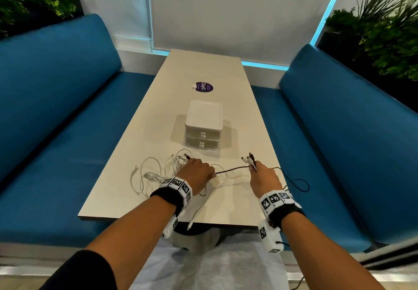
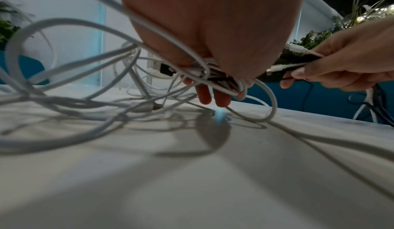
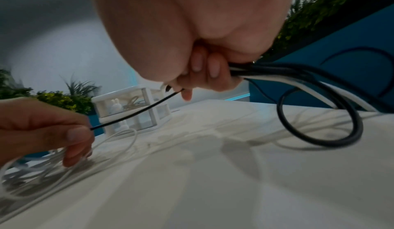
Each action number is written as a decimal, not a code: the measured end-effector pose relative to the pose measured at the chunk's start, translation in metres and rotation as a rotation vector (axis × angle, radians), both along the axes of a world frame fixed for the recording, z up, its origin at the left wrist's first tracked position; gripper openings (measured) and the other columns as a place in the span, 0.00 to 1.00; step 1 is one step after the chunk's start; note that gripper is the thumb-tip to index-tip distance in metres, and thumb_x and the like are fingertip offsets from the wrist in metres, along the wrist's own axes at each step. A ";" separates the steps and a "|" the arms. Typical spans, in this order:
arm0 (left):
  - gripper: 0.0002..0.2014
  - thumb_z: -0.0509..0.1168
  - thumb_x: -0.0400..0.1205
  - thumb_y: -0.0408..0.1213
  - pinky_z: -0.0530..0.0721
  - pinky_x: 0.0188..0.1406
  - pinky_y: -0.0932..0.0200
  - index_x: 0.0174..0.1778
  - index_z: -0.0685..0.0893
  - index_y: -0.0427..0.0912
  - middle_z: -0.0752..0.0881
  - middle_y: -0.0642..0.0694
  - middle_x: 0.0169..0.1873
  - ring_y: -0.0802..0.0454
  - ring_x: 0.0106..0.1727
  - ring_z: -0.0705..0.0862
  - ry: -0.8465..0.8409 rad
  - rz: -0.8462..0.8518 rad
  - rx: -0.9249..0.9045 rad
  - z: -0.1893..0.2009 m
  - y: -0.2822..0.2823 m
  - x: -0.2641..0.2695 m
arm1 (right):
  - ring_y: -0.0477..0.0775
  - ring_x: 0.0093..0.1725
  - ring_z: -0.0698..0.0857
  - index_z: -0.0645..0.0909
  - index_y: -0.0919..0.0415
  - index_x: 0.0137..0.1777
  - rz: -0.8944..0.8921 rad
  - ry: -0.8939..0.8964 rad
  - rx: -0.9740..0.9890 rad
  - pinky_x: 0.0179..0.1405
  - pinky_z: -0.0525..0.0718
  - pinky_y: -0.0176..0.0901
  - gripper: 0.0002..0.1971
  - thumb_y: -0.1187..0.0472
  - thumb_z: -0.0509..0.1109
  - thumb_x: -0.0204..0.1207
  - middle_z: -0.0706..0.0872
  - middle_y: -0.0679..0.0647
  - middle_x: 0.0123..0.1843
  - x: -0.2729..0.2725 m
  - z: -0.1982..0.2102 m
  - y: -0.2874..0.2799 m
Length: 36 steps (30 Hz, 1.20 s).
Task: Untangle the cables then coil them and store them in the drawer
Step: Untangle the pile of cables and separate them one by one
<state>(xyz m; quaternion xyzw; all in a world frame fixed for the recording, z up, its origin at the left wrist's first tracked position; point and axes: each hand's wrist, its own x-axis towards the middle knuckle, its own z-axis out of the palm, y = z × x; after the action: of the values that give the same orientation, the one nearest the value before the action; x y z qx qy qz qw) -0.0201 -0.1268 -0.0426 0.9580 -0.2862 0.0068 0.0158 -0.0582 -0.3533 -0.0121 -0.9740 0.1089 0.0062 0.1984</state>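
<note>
A tangle of white cables lies on the beige table near its front left. My left hand grips a bunch of these white cables and pinches a thin black cable. That black cable runs taut across to my right hand. My right hand grips several cable ends, black and white, with the plugs sticking up. A black loop trails off the right table edge. The white two-drawer box stands behind the hands, both drawers closed.
A round purple sticker lies farther back on the table. Blue benches run along both sides. One white cable end hangs over the table's front edge. Plants stand behind the benches.
</note>
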 end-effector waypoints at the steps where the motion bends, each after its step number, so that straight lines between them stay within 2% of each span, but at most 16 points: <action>1: 0.14 0.53 0.89 0.42 0.69 0.64 0.48 0.58 0.83 0.47 0.87 0.47 0.53 0.41 0.58 0.79 -0.003 -0.003 0.005 0.000 0.000 -0.001 | 0.69 0.49 0.84 0.74 0.59 0.64 0.011 -0.011 0.002 0.48 0.84 0.57 0.17 0.50 0.52 0.87 0.84 0.65 0.51 0.000 0.000 0.004; 4: 0.14 0.53 0.89 0.42 0.70 0.64 0.48 0.59 0.84 0.46 0.87 0.46 0.52 0.40 0.56 0.80 -0.002 -0.005 0.000 0.001 0.002 -0.001 | 0.69 0.47 0.85 0.69 0.48 0.75 0.112 -0.036 0.031 0.44 0.83 0.54 0.19 0.49 0.52 0.87 0.85 0.65 0.50 -0.003 -0.001 0.017; 6: 0.14 0.53 0.90 0.43 0.70 0.62 0.47 0.58 0.84 0.45 0.87 0.45 0.51 0.40 0.56 0.80 -0.006 -0.009 -0.004 0.001 0.002 -0.001 | 0.67 0.44 0.85 0.68 0.39 0.77 0.231 -0.048 0.068 0.43 0.85 0.55 0.19 0.49 0.54 0.87 0.86 0.63 0.47 -0.006 -0.003 0.027; 7: 0.14 0.53 0.90 0.44 0.70 0.61 0.47 0.57 0.84 0.45 0.87 0.45 0.51 0.40 0.56 0.80 -0.008 -0.015 -0.006 0.001 0.001 -0.001 | 0.66 0.44 0.85 0.68 0.38 0.77 0.285 -0.050 0.076 0.44 0.85 0.56 0.20 0.50 0.56 0.86 0.87 0.62 0.47 -0.007 -0.005 0.031; 9: 0.15 0.53 0.90 0.45 0.70 0.59 0.47 0.56 0.84 0.45 0.87 0.44 0.50 0.40 0.55 0.79 -0.009 -0.024 -0.014 0.002 -0.001 0.000 | 0.65 0.47 0.85 0.72 0.40 0.74 0.343 -0.038 0.080 0.45 0.85 0.55 0.18 0.51 0.58 0.86 0.88 0.60 0.47 -0.007 -0.006 0.037; 13: 0.14 0.54 0.90 0.44 0.71 0.59 0.47 0.56 0.84 0.45 0.86 0.45 0.49 0.40 0.54 0.79 -0.004 -0.049 -0.071 0.001 -0.003 0.001 | 0.65 0.49 0.84 0.80 0.51 0.61 0.344 -0.006 0.123 0.45 0.82 0.54 0.11 0.53 0.61 0.84 0.88 0.59 0.46 -0.001 -0.007 0.040; 17: 0.14 0.55 0.90 0.45 0.74 0.56 0.46 0.54 0.85 0.46 0.87 0.47 0.48 0.40 0.52 0.80 -0.006 -0.059 -0.133 0.000 -0.001 0.004 | 0.65 0.49 0.84 0.80 0.52 0.58 0.314 0.026 0.119 0.47 0.83 0.54 0.11 0.49 0.61 0.83 0.88 0.60 0.48 0.003 -0.003 0.040; 21: 0.14 0.57 0.89 0.46 0.76 0.53 0.45 0.51 0.86 0.44 0.87 0.45 0.46 0.40 0.50 0.81 -0.001 -0.055 -0.136 0.002 0.001 0.005 | 0.66 0.45 0.84 0.76 0.52 0.54 0.317 0.034 -0.010 0.43 0.85 0.55 0.11 0.47 0.59 0.84 0.86 0.60 0.45 0.003 -0.003 0.040; 26: 0.13 0.57 0.89 0.43 0.74 0.51 0.47 0.58 0.85 0.42 0.85 0.43 0.50 0.40 0.53 0.81 -0.087 -0.056 -0.121 0.007 -0.001 0.006 | 0.65 0.42 0.83 0.74 0.51 0.54 0.268 0.021 -0.140 0.39 0.84 0.52 0.12 0.45 0.56 0.85 0.82 0.58 0.41 0.005 0.004 0.034; 31: 0.14 0.59 0.87 0.49 0.69 0.63 0.47 0.55 0.88 0.48 0.84 0.51 0.55 0.45 0.63 0.77 -0.241 -0.034 -0.023 0.011 -0.002 0.001 | 0.65 0.42 0.82 0.74 0.52 0.54 0.255 0.028 -0.178 0.36 0.79 0.49 0.12 0.46 0.55 0.85 0.81 0.57 0.41 0.005 0.006 0.033; 34: 0.14 0.57 0.88 0.48 0.61 0.72 0.42 0.57 0.87 0.51 0.84 0.52 0.58 0.47 0.68 0.75 -0.204 -0.015 0.038 0.014 0.005 0.000 | 0.62 0.38 0.77 0.75 0.53 0.54 0.247 0.032 -0.179 0.35 0.75 0.47 0.13 0.46 0.55 0.85 0.78 0.55 0.39 0.004 0.005 0.030; 36: 0.13 0.56 0.88 0.45 0.60 0.73 0.43 0.61 0.84 0.54 0.84 0.52 0.58 0.47 0.67 0.75 -0.160 -0.007 0.051 0.016 0.008 -0.001 | 0.61 0.38 0.76 0.75 0.53 0.54 0.233 0.036 -0.189 0.35 0.76 0.47 0.12 0.46 0.55 0.86 0.80 0.56 0.40 0.004 0.005 0.027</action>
<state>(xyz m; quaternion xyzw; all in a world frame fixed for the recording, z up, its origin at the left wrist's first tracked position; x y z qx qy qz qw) -0.0208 -0.1187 -0.0262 0.9535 -0.2900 0.0759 -0.0312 -0.0542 -0.3263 -0.0074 -0.9941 -0.0011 0.0365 0.1019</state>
